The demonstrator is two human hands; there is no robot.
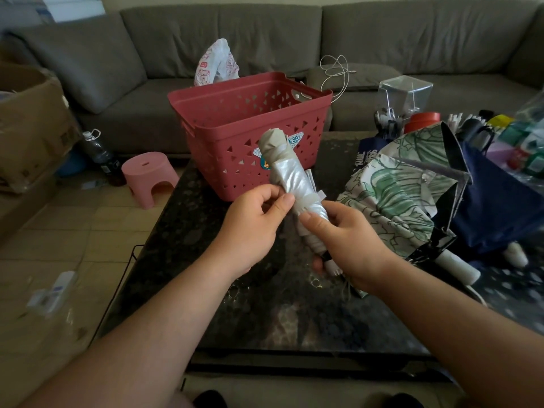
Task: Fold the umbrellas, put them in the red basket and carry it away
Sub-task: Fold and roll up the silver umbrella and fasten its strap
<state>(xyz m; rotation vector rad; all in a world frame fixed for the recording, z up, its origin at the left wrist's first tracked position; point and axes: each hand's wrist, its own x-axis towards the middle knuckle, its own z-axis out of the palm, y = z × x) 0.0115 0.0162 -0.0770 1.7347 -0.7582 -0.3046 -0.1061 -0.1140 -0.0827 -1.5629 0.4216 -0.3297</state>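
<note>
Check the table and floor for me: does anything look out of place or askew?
Yes. The green leaf-print umbrella lies half-collapsed on the dark table, canopy crumpled, one rib sticking up. A dark plastic bottle leans on the floor by the pink stool.

Letters "EP" readable on a sticker (pixel 295 139) stuck to the front wall of the red basket (pixel 235 136), rest hidden. White lettering on dark blue fabric (pixel 365 156) right of the basket, too unclear to read.
</note>
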